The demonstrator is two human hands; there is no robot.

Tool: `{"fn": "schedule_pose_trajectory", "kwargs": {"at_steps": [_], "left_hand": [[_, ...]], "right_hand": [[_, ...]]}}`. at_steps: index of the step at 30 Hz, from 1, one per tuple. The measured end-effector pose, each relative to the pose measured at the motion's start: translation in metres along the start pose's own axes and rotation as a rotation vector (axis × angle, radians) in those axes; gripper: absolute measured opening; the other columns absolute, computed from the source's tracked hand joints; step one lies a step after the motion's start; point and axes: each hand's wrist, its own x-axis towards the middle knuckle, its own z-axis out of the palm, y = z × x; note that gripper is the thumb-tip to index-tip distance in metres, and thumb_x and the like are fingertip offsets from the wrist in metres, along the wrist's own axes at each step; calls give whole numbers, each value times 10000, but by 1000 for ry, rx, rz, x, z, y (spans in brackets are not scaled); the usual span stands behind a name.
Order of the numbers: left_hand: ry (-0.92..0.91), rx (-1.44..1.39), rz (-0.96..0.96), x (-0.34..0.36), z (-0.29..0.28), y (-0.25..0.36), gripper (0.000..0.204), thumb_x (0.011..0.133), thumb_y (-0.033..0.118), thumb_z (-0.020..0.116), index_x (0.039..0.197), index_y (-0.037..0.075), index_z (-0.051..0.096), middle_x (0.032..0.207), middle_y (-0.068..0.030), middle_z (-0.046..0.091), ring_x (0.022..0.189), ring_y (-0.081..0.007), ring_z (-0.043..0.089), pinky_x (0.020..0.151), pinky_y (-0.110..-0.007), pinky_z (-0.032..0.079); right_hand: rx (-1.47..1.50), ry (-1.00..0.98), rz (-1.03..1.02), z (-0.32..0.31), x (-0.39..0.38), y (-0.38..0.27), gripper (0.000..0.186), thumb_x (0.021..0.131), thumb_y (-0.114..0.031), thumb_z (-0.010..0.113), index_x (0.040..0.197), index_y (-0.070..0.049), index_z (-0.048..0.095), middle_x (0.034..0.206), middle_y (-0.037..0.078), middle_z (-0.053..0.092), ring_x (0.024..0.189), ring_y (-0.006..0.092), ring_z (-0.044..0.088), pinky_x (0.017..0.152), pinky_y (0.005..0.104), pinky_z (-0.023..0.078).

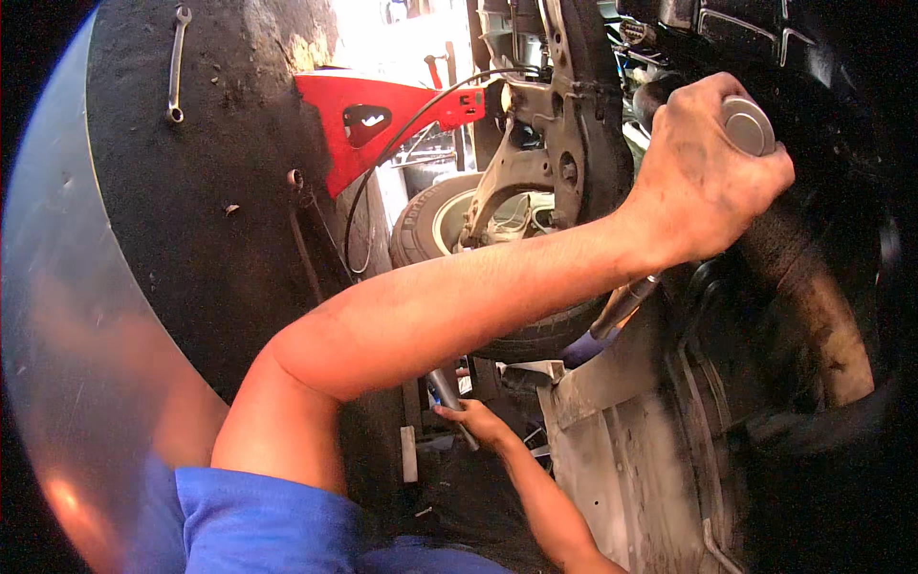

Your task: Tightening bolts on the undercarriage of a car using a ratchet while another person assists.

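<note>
My left hand [703, 167] reaches across to the upper right, its fingers wrapped round a cylinder with a round metal end [749, 125]. Most of that cylinder is hidden in the fist. Below the wrist, a metal rod [623, 304] slants down to the left; whether it joins the cylinder I cannot tell. Lower down, my right hand [475, 421] grips a grey metal bar [449, 394], thumb laid along it. My left forearm passes in front of the bar's upper end. Just above the left forearm, a dirty metal suspension arm [521, 170] stands before a wheel [421, 225].
A red metal bracket [368, 120] with a black cable [382, 158] stands at the upper middle. On the dark surface at left lies a combination wrench [178, 62]. A rusty pipe [830, 330] and vehicle underbody panels [612, 459] fill the right. A curved shiny panel [86, 316] edges the left.
</note>
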Motion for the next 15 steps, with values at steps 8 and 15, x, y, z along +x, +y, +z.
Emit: {"fn": "schedule_pose_trajectory", "kwargs": {"at_steps": [8, 15], "left_hand": [[26, 13, -93, -10, -3, 9, 324, 766, 217, 730, 945, -23, 604, 821, -232, 702, 833, -395, 719, 737, -425, 566], [50, 171, -72, -17, -8, -4, 538, 796, 273, 733, 1240, 87, 493, 908, -235, 706, 882, -464, 693, 800, -518, 541]], "right_hand": [[143, 10, -59, 29, 108, 71, 657, 896, -551, 711, 1188, 38, 703, 993, 102, 711, 925, 208, 609, 900, 354, 462], [96, 143, -309, 39, 150, 76, 475, 951, -263, 637, 1306, 52, 610, 1348, 164, 626, 1178, 241, 594, 1019, 371, 436]]}}
